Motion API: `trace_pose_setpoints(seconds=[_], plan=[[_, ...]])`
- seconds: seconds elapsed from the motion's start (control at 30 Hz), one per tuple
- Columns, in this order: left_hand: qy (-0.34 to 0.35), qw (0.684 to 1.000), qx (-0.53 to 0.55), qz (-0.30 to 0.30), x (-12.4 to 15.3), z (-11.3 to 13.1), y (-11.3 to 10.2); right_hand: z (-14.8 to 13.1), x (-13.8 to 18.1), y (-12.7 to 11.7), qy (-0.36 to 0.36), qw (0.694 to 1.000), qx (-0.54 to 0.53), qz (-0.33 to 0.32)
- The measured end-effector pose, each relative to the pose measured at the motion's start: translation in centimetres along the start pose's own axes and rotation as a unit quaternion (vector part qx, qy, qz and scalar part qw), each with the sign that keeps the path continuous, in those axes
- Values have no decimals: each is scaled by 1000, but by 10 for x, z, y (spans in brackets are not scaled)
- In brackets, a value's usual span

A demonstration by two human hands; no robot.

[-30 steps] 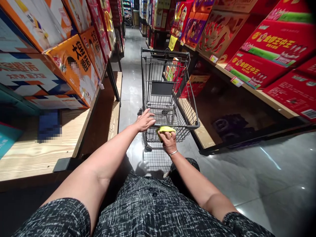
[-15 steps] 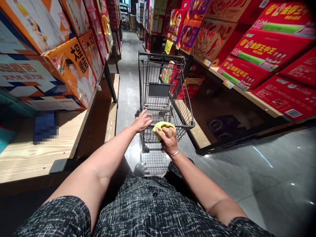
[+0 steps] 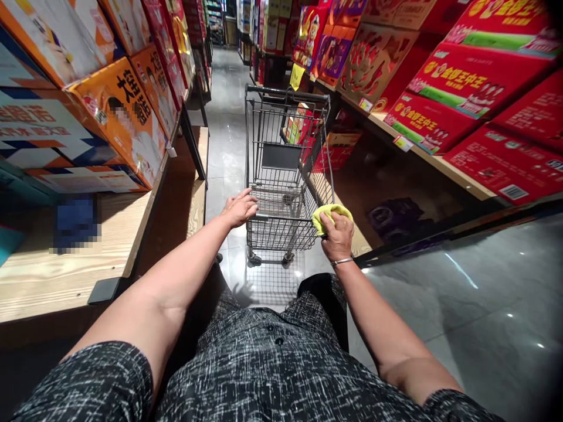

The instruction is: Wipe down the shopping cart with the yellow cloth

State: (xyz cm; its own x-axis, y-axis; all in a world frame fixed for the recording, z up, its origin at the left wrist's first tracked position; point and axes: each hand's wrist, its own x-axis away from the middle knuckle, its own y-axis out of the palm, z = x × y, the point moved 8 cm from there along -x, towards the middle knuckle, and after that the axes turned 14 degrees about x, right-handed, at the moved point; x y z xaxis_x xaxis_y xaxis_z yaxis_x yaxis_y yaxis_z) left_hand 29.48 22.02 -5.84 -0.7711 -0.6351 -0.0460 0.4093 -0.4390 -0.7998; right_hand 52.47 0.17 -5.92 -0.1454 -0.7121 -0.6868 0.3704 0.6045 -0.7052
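Note:
A dark wire shopping cart [image 3: 281, 217] stands in the aisle in front of me, with a grey panel [image 3: 279, 156] at its far end. At the near left corner of its rim lies my left hand [image 3: 240, 208], open, fingers stretched out over the edge. My right hand [image 3: 339, 239] is closed on a yellow cloth [image 3: 322, 217], pressed against the near right corner of the rim. The cloth hides that corner.
Orange boxes [image 3: 118, 123] are stacked on the left wooden shelf, where a blurred blue item [image 3: 75, 223] also lies. Red boxes [image 3: 466, 76] fill the right shelf, close to the cart. The grey tiled floor [image 3: 223, 105] runs on ahead.
My right hand has slid the yellow cloth rightward along the near rim to the corner. My left hand has shifted slightly left on the rim.

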Motion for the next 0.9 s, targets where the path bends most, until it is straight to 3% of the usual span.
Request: trace_pose_setpoints(seconds=[0.1, 0.23, 0.37, 0.5, 0.6, 0.73, 0.8, 0.9], plan=[[-10, 999, -34, 28, 3, 11, 1, -26, 10, 5, 1, 1000, -25, 18], [25, 997, -68, -35, 11, 33, 23, -84, 23, 32, -26, 998, -53, -34], [35, 991, -114, -56, 17, 31, 28, -133, 50, 72, -107, 976, -82, -172], [42, 988, -135, -61, 17, 23, 23, -170, 106, 108, -221, 900, -86, -365], [39, 990, -128, -53, 17, 19, 19, -182, 134, 118, -248, 867, -74, -426], [40, 993, -107, -29, 17, 18, 15, -178, 120, 106, -251, 880, -74, -397], [39, 994, -101, -13, 16, 17, 13, -167, 93, 84, -255, 913, -76, -309], [38, 994, -99, 1, 15, 14, 11, -134, 47, 41, -220, 965, -66, -124]])
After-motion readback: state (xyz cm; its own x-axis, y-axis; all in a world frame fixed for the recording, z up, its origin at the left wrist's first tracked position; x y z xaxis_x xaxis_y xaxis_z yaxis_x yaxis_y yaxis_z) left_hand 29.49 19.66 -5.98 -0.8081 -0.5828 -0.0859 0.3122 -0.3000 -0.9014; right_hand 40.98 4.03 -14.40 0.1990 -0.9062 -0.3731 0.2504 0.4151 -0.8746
